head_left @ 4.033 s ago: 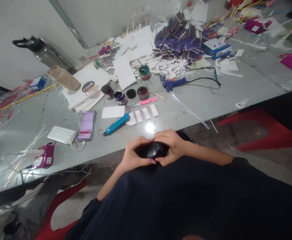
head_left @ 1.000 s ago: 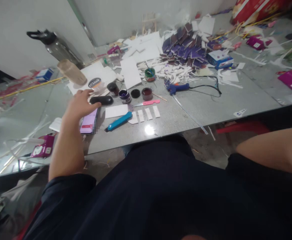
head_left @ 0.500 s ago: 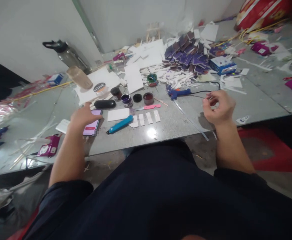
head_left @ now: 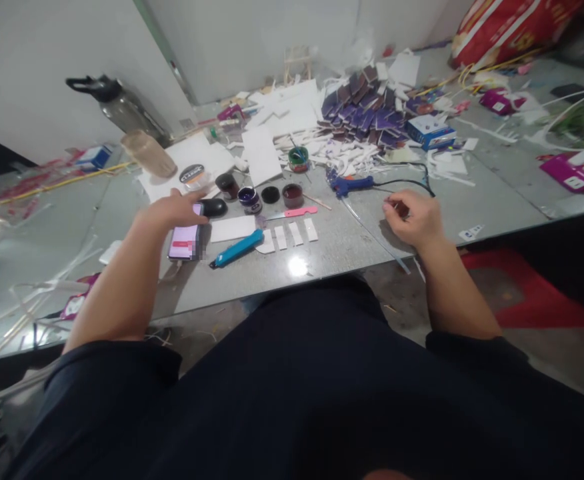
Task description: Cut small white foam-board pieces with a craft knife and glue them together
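Left hand (head_left: 168, 211) shifted farther over phone (head_left: 185, 239), grip spread, right hand (head_left: 416, 217) curled, grip unclear

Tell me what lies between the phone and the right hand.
In the head view, from the phone to the right hand: white card, blue cutter, four small white pieces, bare tabletop, then a clear stick.

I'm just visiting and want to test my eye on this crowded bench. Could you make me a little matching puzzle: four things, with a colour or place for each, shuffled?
Things:
1. Phone
2. Box cutter
3. Glue gun
4. Drinking bottle

Colours and places:
A. Dark blue with a touch of orange
B. Greyish, with a black top
C. Partly covered by the left hand
D. Turquoise, one end beside small white pieces

Pairs: 1-C, 2-D, 3-A, 4-B
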`<state>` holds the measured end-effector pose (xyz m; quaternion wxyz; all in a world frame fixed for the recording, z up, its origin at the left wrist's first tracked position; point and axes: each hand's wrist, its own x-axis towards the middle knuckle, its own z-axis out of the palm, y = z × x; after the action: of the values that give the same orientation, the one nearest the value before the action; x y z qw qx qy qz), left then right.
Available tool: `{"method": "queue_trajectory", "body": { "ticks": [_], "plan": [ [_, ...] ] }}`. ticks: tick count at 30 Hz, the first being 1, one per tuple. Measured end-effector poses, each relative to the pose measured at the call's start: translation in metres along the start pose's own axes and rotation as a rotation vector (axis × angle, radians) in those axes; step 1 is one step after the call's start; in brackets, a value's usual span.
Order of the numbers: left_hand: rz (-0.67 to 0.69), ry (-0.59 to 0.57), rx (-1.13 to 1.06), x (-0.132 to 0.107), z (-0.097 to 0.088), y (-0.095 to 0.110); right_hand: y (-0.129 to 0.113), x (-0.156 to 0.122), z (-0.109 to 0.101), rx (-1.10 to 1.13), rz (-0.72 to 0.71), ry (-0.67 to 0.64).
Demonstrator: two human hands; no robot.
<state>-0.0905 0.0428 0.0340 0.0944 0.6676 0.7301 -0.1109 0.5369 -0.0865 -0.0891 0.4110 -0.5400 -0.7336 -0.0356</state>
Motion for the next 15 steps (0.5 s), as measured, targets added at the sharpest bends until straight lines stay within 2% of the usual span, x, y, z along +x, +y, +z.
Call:
{"method": "queue_trajectory", "body": {
  "ticks": [3, 8, 12, 15],
  "plan": [
    [0.059, -0.1, 0.127, 0.007, -0.004, 0.006, 0.003, -0.001, 0.0, -0.009, 0.025, 0.017],
    [0.071, -0.077, 0.242, -0.008, -0.003, 0.012, 0.007, -0.002, 0.001, -0.004, 0.066, 0.025],
    [0.026, -0.111, 0.286, -0.028, -0.004, -0.002, 0.006, -0.002, -0.001, 0.0, 0.11, 0.01],
    [0.082, -0.125, 0.247, -0.038, -0.009, -0.016, 0.002, -0.003, -0.002, 0.004, 0.134, -0.01]
  ]
}}
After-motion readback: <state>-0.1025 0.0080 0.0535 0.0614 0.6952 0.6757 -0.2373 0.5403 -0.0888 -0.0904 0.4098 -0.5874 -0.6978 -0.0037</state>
